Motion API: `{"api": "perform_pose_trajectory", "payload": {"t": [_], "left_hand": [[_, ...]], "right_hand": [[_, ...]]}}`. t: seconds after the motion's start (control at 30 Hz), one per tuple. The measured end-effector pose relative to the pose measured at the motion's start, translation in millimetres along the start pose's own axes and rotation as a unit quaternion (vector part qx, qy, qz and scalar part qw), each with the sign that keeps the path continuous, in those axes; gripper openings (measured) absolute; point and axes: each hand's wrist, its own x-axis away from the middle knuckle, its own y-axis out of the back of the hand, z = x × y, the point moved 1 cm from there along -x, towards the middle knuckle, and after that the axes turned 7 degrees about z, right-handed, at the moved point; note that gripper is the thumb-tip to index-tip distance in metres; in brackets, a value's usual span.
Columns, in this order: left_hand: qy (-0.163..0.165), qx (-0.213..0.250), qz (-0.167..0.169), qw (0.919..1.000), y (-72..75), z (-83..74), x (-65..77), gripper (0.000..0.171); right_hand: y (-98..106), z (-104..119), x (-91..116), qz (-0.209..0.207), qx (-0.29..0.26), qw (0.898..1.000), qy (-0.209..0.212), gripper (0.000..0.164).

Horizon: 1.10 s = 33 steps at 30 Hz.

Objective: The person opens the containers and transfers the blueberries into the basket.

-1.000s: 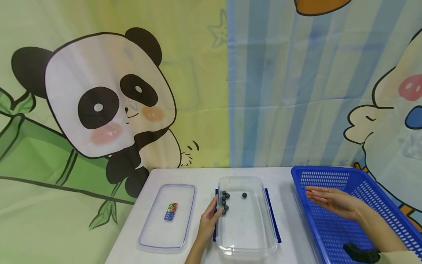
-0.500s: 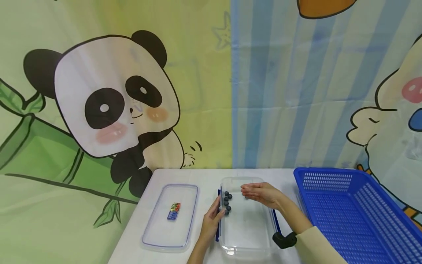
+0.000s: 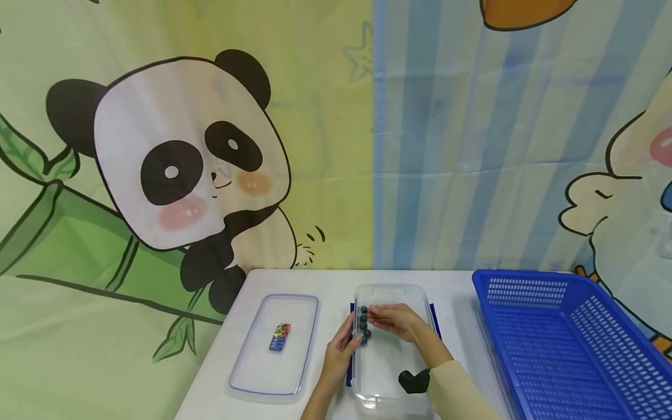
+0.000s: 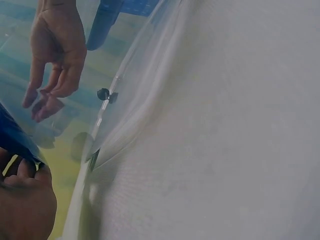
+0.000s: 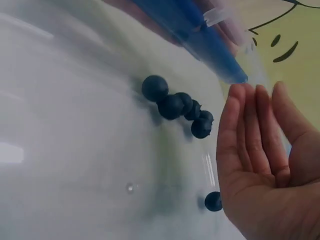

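A clear plastic box (image 3: pixel 385 373) with blue side latches stands on the white table. Several blueberries (image 3: pixel 363 325) lie in a line along its left wall; in the right wrist view most of these blueberries (image 5: pixel 171 106) touch, while one blueberry (image 5: pixel 213 201) sits apart beside the palm. My left hand (image 3: pixel 338 353) grips the left wall and latch, thumb at the rim, fingers outside. Inside the box, my right hand (image 3: pixel 395 319) hovers by the far end of the berry line, its fingers together and nearly straight. No berry shows in the right hand (image 5: pixel 270 155).
The box's clear lid (image 3: pixel 247 376), bearing a small colourful label (image 3: pixel 280 337), lies flat to the left. A blue perforated basket (image 3: pixel 556 344) stands at the right. Behind the table hangs a cartoon-printed curtain (image 3: pixel 336 175).
My right hand has moved left from over the basket, across the box, to the blueberries at the left wall. The lone berry is no longer in its earlier spot. The left hand keeps its grip.
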Motion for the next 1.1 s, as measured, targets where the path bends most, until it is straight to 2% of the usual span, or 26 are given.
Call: {"api": "perform_pose_trajectory", "payload": {"t": [0.1, 0.2, 0.33, 0.57, 0.7, 0.83, 1.0, 1.1], "left_hand": [[-0.007, 0.002, 0.005, 1.0000, -2.2, -10.9, 1.2, 0.056], [-0.008, 0.000, 0.008, 0.9999, -4.3, -21.1, 2.5, 0.057], [-0.002, -0.001, 0.012, 0.9999, -4.4, -24.5, 2.7, 0.056], [-0.002, 0.005, 0.015, 0.9999, -3.2, -21.2, 1.5, 0.054], [0.003, 0.015, 0.004, 0.9999, -0.6, -9.3, -0.9, 0.053], [0.006, 0.005, 0.001, 1.0000, 1.3, 2.6, -2.7, 0.052], [-0.005, -0.003, 0.005, 1.0000, 1.3, 5.5, -1.3, 0.053], [0.002, -0.004, 0.001, 1.0000, 1.3, 5.7, -0.9, 0.053]], "right_hand": [[1, -4, 0, 0.010, 0.023, 0.999, -0.024, 0.030], [3, -8, 1, 0.045, 0.047, 0.996, -0.053, 0.029], [3, -13, 1, 0.077, 0.049, 0.992, -0.084, 0.029], [5, -21, -2, 0.066, 0.039, 0.991, -0.108, 0.027], [4, -20, -2, 0.052, 0.039, 0.992, -0.112, 0.028], [3, -20, -2, 0.026, 0.059, 0.991, -0.114, 0.026], [3, -23, -1, 0.017, 0.080, 0.990, -0.112, 0.025], [2, -22, 1, 0.012, 0.077, 0.990, -0.120, 0.023]]}}
